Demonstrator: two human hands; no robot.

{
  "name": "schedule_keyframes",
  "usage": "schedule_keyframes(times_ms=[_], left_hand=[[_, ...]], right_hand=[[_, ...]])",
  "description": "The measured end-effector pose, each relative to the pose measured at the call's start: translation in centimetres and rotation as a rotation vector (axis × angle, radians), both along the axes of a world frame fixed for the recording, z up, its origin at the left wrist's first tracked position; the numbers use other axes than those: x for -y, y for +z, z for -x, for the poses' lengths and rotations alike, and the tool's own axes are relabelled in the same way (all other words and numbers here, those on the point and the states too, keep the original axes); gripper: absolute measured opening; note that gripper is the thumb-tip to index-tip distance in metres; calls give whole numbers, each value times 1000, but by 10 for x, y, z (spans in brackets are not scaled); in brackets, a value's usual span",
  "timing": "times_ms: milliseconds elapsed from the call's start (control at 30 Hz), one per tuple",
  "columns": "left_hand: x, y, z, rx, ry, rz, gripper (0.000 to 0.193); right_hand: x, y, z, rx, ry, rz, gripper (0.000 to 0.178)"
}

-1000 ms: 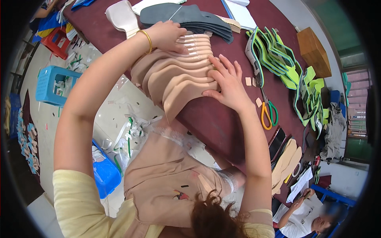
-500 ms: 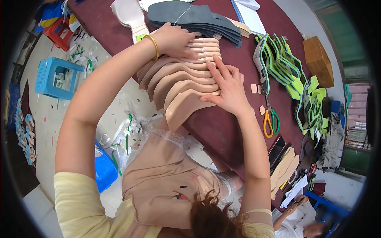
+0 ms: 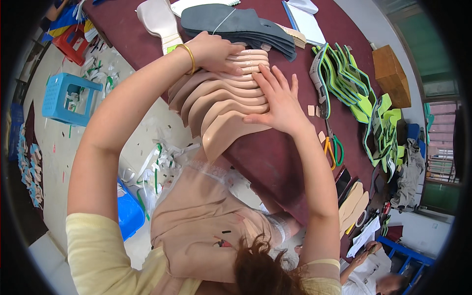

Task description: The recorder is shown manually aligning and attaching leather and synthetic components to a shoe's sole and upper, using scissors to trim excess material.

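Observation:
A fanned stack of beige shoe insoles [image 3: 223, 114] overlaps in steps across the edge of the maroon table [image 3: 268, 164]. Over the far left part of the stack, my left hand [image 3: 216, 53] bends its fingers across the insoles and holds them; its thumb is hard to make out. My right hand [image 3: 282, 105] is open, with fingers spread and fingertips and thumb touching the stack's right edge. Just beyond my left hand lie dark grey insoles [image 3: 231, 19] tied with a thin band. A pale insole [image 3: 158, 18] rests beside them.
Green-edged shoe pieces [image 3: 344, 81] and scissors [image 3: 334, 147] lie to the right, near a brown box [image 3: 391, 76]. A blue stool [image 3: 71, 98] and scraps [image 3: 152, 164] are on the floor at left. A co-worker [image 3: 368, 268] sits at lower right.
My right hand has shifted slightly left along the stack's edge, its fingers more spread. My left hand stays on the insoles, and the stack is little changed.

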State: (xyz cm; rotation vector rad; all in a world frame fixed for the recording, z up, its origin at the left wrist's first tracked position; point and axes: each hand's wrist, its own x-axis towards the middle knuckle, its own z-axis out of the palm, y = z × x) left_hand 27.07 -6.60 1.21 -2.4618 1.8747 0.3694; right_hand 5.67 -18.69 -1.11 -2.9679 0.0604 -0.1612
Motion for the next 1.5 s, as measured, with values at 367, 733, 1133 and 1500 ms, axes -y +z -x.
schedule_keyframes(times_ms=[367, 733, 1133, 1500], left_hand=[[5, 3, -13, 112, -24, -2, 64], [-32, 53, 222, -992, -560, 425, 33], [-123, 128, 503, -2606, -1235, 361, 33], [-28, -21, 429, -1345, -853, 122, 23]], right_hand=[[-53, -28, 13, 244, -72, 33, 76], [-43, -22, 75, 398, -190, 105, 61], [28, 10, 409, 175, -861, 336, 33], [73, -5, 519, 45, -1484, -190, 58]])
